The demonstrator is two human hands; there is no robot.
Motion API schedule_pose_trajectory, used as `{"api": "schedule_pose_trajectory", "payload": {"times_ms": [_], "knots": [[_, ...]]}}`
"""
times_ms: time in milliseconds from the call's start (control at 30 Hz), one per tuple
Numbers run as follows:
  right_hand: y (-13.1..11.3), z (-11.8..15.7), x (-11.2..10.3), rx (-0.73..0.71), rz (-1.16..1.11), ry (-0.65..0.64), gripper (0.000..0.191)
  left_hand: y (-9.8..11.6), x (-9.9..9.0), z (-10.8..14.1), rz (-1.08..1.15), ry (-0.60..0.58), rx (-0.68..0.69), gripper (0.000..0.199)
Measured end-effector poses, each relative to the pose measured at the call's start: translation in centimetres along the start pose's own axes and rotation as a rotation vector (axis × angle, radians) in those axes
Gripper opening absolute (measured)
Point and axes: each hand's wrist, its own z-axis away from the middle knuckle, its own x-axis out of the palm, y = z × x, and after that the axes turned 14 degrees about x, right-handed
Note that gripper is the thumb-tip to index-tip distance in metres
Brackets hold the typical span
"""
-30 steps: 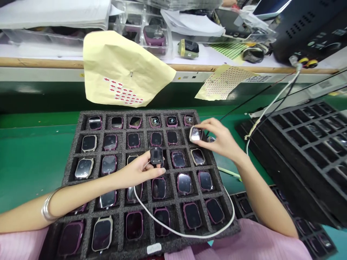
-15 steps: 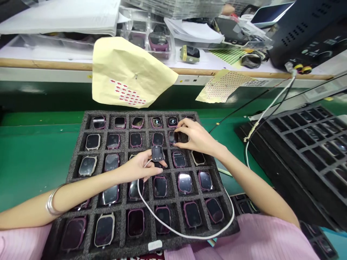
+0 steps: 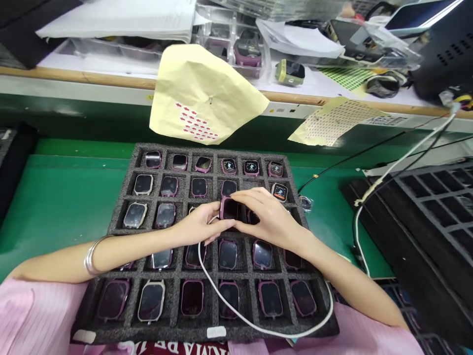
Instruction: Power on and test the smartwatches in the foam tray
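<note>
A purple-framed smartwatch [image 3: 229, 209] without a strap, its screen dark, is held over the middle of the foam tray [image 3: 175, 320]. My right hand [image 3: 269, 217] grips it by its top and bottom edges. My left hand [image 3: 207, 222] is closed at the watch's left side, around the small black square connector on a white cable [image 3: 254, 325]; the watch now hides the connector. From there the cable loops down across the tray's front. Strapless watches in purple and pale frames lie in the tray's compartments, a pale-framed watch [image 3: 280, 192] with a lit screen among them.
A shelf [image 3: 111, 81] runs along the back with papers, clear trays and a green watch [image 3: 290, 73]. Yellow sticker sheets [image 3: 207, 93] hang from its edge. Stacked dark foam trays [image 3: 399, 231] stand at right, near hanging cables [image 3: 356, 231].
My right hand has lifted the purple watch from its compartment and brought it left to the connector in my left hand. The view has shifted, and the back-right watches show more plainly.
</note>
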Motion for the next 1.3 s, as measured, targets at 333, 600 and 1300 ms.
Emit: {"api": "schedule_pose_trajectory", "payload": {"times_ms": [333, 600, 1300], "knots": [[0.0, 0.7, 1.9, -0.025, -0.138, -0.025, 0.055, 0.7, 0.1, 0.3, 0.038, 0.061, -0.018, 0.033], [0.0, 1.2, 2.0, 0.022, -0.188, 0.069, 0.053, 0.9, -0.2, 0.3, 0.165, 0.084, -0.061, 0.031], [-0.5, 1.5, 2.2, 0.007, -0.141, 0.139, 0.044, 0.6, 0.0, 0.6, 0.023, 0.039, -0.038, 0.036]]}}
